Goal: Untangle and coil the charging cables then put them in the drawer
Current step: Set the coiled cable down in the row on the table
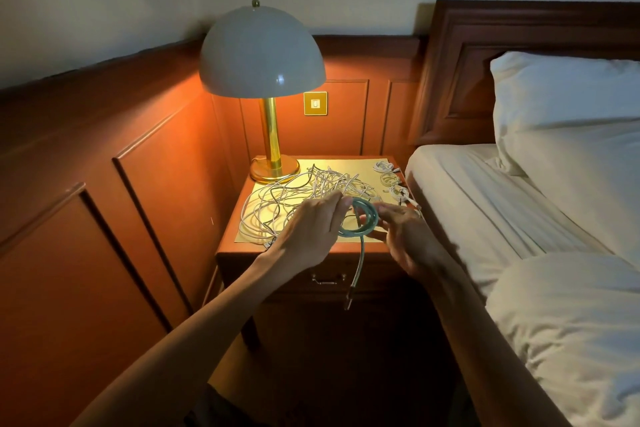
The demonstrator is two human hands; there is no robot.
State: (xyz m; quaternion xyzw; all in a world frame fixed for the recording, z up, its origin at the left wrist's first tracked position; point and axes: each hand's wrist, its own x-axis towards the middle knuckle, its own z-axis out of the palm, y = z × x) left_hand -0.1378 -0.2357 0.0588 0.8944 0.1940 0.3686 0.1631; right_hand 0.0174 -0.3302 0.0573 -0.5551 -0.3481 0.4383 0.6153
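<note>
You hold the teal cable (367, 215) as a small coil between both hands, just above the near edge of the nightstand (346, 245). Your left hand (310, 227) pinches the coil's left side and your right hand (407, 239) grips its right side. The loose end hangs down in front of the closed drawer (304, 279). The tangle of white cables (284, 206) lies on top to the left, and three small coiled white cables (391, 180) sit along the far right edge. The lamp (263, 55) stands at the far left.

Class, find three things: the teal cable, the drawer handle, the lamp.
teal cable (362, 253), head view, on its hanging tail.
drawer handle (327, 282), head view, on its bar.
lamp (262, 52), head view, on the shade.
</note>
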